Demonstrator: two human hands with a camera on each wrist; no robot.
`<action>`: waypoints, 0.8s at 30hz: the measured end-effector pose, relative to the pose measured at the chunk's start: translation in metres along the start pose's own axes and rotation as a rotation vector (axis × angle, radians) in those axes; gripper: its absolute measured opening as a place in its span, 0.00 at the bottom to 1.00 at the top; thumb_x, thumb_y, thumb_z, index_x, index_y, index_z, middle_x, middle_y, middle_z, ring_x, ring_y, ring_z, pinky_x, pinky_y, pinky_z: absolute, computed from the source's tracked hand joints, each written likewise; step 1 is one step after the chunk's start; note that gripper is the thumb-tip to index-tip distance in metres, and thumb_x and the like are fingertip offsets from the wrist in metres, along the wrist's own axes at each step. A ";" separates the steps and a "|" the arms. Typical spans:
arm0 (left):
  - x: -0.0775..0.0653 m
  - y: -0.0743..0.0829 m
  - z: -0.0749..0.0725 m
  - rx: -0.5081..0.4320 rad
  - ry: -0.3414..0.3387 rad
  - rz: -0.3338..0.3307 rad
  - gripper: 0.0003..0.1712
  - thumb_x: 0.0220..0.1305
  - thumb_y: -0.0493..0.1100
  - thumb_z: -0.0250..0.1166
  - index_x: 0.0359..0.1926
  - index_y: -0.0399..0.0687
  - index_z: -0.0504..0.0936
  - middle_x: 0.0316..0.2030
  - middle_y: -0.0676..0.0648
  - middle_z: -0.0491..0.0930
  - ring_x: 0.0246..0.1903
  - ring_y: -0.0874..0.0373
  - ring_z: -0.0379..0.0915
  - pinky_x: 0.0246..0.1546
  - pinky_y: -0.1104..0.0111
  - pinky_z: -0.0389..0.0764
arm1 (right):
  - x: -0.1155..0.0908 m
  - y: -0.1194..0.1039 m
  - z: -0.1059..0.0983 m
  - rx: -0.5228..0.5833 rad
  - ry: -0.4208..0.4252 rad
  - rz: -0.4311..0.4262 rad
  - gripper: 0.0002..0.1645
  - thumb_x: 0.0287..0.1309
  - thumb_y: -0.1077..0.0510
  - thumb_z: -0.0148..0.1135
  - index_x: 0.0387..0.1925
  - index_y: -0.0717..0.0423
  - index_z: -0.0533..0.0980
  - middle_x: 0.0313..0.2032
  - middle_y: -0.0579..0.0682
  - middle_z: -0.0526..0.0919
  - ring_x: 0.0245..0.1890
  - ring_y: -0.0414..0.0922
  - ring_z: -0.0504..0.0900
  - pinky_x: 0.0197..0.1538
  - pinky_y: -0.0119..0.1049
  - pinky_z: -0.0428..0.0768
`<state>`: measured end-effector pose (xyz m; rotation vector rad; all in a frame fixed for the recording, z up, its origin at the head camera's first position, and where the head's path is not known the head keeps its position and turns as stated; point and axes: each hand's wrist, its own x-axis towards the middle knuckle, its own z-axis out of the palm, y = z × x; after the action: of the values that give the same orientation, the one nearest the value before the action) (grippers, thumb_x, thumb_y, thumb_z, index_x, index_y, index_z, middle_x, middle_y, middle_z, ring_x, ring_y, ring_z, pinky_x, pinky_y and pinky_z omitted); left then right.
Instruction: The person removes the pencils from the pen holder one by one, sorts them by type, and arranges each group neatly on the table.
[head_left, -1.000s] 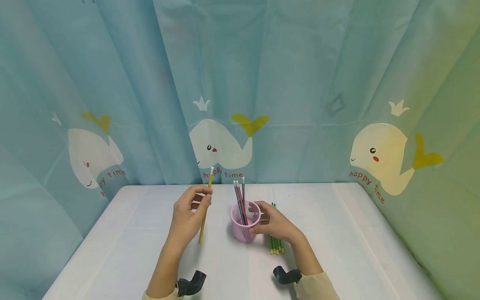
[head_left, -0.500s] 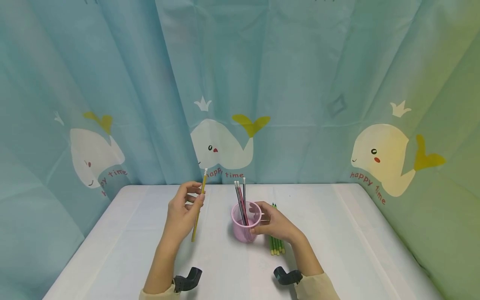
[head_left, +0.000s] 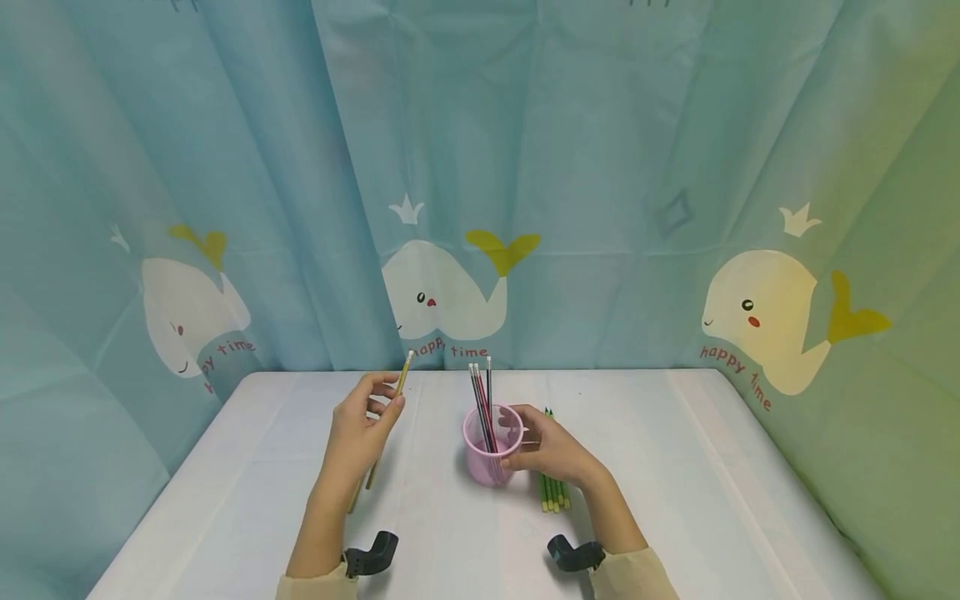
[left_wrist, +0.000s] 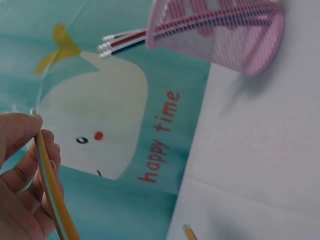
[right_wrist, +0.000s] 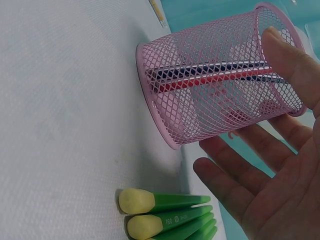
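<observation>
My left hand (head_left: 362, 427) pinches a yellow pencil (head_left: 405, 372) between thumb and fingers, its white eraser end up and the pencil tilted. The same pencil (left_wrist: 52, 192) crosses the palm in the left wrist view. Beside that forearm, a second yellow pencil (head_left: 355, 497) lies on the table, mostly hidden by the arm. At the middle, my right hand (head_left: 553, 446) holds a pink mesh pencil cup (head_left: 480, 468) by its right side, thumb near the rim (right_wrist: 287, 47). Several dark and red pencils (head_left: 482, 404) lean inside it, white eraser ends up.
Several green pencils (head_left: 553, 493) lie side by side on the white table (head_left: 675, 500), just right of the cup and partly under my right hand. A blue-green curtain (head_left: 600, 167) with whale prints hangs behind the table's back edge.
My left hand has moved left and slightly down with the yellow pencil, which now leans more. The second yellow pencil has come into sight beside the forearm. My right hand stays on the cup.
</observation>
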<state>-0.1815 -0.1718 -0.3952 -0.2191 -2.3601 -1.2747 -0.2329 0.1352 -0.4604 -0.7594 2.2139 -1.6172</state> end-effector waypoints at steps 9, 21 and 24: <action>-0.002 -0.020 0.003 0.095 -0.055 -0.057 0.17 0.68 0.39 0.65 0.57 0.49 0.78 0.41 0.46 0.82 0.33 0.56 0.78 0.27 0.71 0.78 | 0.000 0.001 0.000 0.011 -0.003 -0.008 0.47 0.49 0.58 0.77 0.69 0.55 0.65 0.62 0.58 0.75 0.62 0.58 0.76 0.64 0.50 0.78; -0.003 -0.038 0.006 0.242 -0.079 -0.064 0.18 0.67 0.39 0.66 0.57 0.48 0.78 0.41 0.45 0.84 0.29 0.59 0.74 0.29 0.67 0.76 | 0.000 0.000 0.000 -0.001 -0.007 -0.010 0.48 0.50 0.57 0.77 0.70 0.58 0.64 0.63 0.60 0.74 0.62 0.60 0.75 0.63 0.51 0.78; -0.004 -0.040 0.007 0.254 -0.091 -0.079 0.18 0.67 0.39 0.66 0.57 0.47 0.78 0.41 0.45 0.84 0.29 0.59 0.73 0.30 0.66 0.75 | 0.000 0.001 0.000 0.003 -0.007 -0.017 0.47 0.50 0.57 0.77 0.69 0.58 0.64 0.62 0.60 0.75 0.61 0.60 0.76 0.63 0.51 0.78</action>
<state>-0.1942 -0.1884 -0.4306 -0.1072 -2.6028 -1.0037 -0.2337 0.1354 -0.4616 -0.7842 2.2056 -1.6234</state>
